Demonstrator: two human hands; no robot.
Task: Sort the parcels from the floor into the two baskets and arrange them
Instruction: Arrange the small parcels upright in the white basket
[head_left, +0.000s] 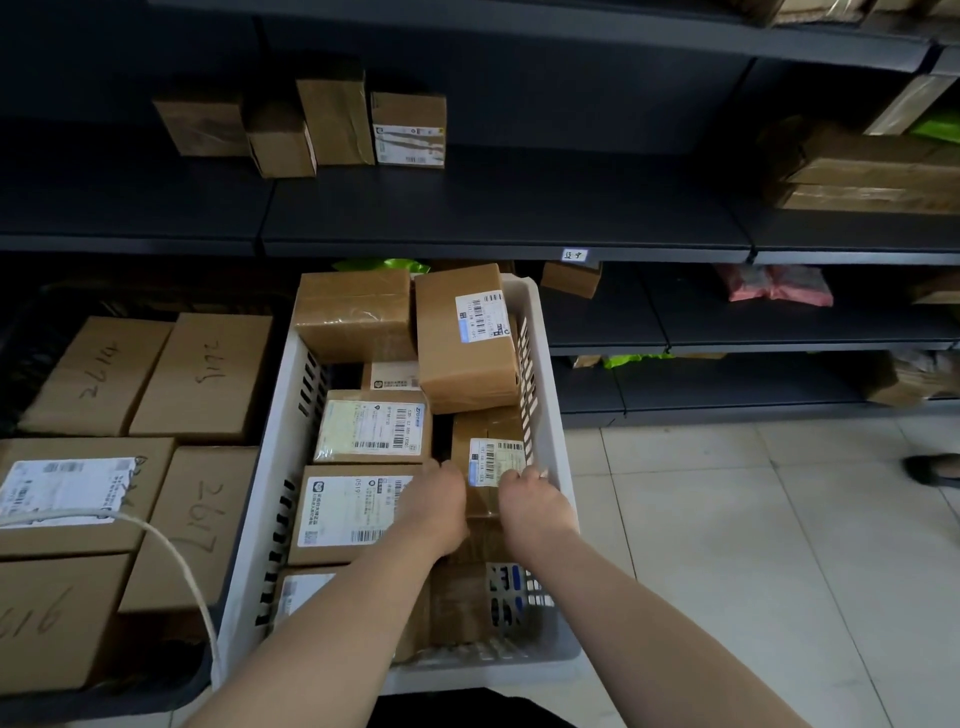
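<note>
A white slotted basket (551, 410) stands on the floor in front of me, filled with several taped brown parcels. Both my hands reach into it and grip one brown parcel with a white barcode label (491, 447) near the basket's right wall. My left hand (439, 506) holds its left side with curled fingers. My right hand (530, 499) holds its right side, next to the basket wall. Other labelled parcels (371, 426) lie to the left inside the basket. A dark basket (156, 696) at left holds larger brown boxes with handwritten numbers (202, 379).
Dark metal shelving (493, 244) runs across the back, with small parcels (408, 130) on it. More boxes (857, 171) and a pink bag (774, 283) sit on shelves at right. A white cord (171, 551) crosses the left boxes. Pale floor tiles (753, 545) spread to the right.
</note>
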